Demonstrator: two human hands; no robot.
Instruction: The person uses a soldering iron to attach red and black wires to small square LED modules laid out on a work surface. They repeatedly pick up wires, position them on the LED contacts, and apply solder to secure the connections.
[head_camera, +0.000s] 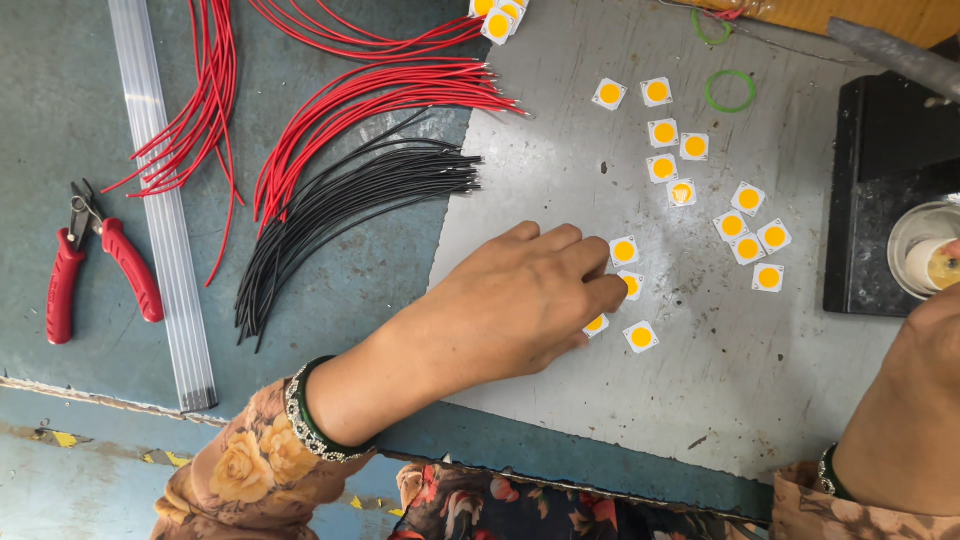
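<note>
My left hand (525, 295) lies palm down on a grey metal sheet (620, 400), fingers curled over a few small white square chips with round yellow centres. One chip (624, 251) sits at its fingertips, another chip (641, 336) lies just right of the thumb, and a third is half hidden under the fingers. Several more such chips (680, 160) are scattered further up the sheet. My right hand (915, 400) rests at the right edge near a small white cup (925, 250); its fingers are out of sight.
Bundles of red wires (380, 95) and black wires (350, 200) lie left of the sheet. Red-handled pliers (95, 270) and a clear plastic strip (165, 210) are at far left. A black block (885, 180) and green rubber rings (730, 90) sit at upper right.
</note>
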